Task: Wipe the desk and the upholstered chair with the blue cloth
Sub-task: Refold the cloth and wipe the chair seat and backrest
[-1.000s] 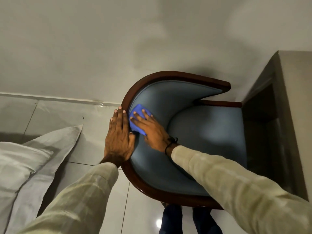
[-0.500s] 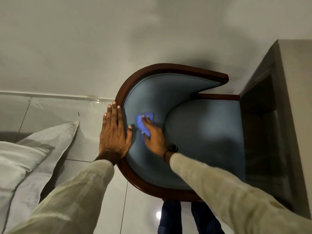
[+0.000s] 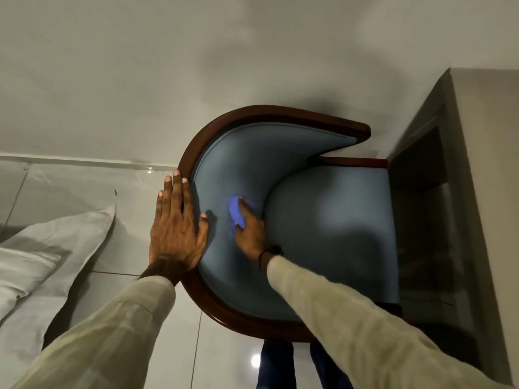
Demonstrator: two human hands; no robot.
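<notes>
Two hands on chair (image 3: 331,220): cloth (image 3: 235,211) bunched under right hand (image 3: 250,231) fingers, pressed against inner backrest just above seat; left hand (image 3: 175,226) flat, fingers spread, grasping nothing, resting on wooden rim beside it

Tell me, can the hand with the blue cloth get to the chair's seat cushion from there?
Probably yes. The right hand presses the crumpled blue cloth on the padded blue backrest, just beside the blue fabric seat cushion. Nothing lies on the cushion or between them.
</notes>
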